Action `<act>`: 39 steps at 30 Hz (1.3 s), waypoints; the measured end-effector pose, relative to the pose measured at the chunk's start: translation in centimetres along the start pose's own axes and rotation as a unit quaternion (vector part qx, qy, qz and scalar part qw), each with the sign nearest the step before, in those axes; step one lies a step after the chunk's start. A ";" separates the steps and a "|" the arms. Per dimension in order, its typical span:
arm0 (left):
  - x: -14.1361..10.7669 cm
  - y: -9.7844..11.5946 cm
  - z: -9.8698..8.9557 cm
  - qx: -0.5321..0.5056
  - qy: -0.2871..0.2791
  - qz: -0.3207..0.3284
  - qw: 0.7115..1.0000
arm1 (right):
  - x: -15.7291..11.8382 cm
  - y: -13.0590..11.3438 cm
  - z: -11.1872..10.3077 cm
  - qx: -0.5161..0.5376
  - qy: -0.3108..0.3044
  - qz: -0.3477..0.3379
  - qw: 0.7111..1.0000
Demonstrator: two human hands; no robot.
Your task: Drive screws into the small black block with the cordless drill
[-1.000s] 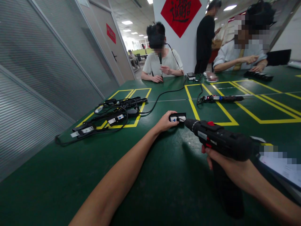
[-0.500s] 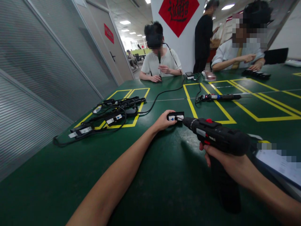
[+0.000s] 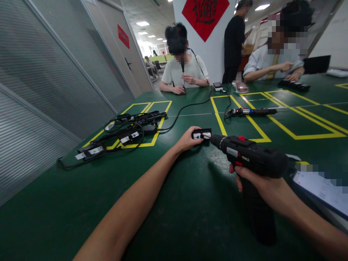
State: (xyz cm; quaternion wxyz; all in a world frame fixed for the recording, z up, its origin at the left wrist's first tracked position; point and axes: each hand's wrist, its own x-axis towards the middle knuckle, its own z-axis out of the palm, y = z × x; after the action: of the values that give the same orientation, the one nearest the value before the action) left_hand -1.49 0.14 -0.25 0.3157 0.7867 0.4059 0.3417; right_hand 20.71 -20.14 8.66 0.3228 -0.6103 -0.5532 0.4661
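My left hand (image 3: 189,139) is closed around the left end of a small black block with a white face (image 3: 206,135), holding it on the green table. A bit of blue shows on the white face. In my right hand (image 3: 252,177) is a black cordless drill (image 3: 251,156) with red buttons, my fingers wrapped around its grip. The drill points left, and its front end is right at the block's face. Whether the bit touches a screw there is too small to tell.
Black cabled devices (image 3: 130,134) lie on the left of the green table (image 3: 168,203). A cabled rod-shaped tool (image 3: 252,111) lies beyond the drill. A tablet-like screen (image 3: 320,188) is at the right. Two people (image 3: 185,69) sit across the table; another stands behind.
The whole view has shifted very slightly. Both hands, the block and the drill keep about the same positions relative to each other.
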 end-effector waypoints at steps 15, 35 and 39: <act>-0.2 0.6 -0.5 0.024 -0.025 0.031 0.999 | 0.1 0.1 -0.1 0.010 -0.012 -0.011 1.000; -0.1 0.6 -0.5 0.023 -0.024 0.023 0.999 | -0.1 -0.1 -0.1 0.018 -0.024 -0.020 0.999; -0.1 0.3 -0.5 0.024 -0.026 0.028 0.999 | -0.1 0.1 -0.1 0.024 -0.026 -0.029 0.999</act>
State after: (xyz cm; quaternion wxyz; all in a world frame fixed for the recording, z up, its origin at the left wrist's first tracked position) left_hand -1.79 0.05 0.27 0.2981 0.8136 0.3833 0.3198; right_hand 20.80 -20.26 8.65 0.3361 -0.5736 -0.5678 0.4854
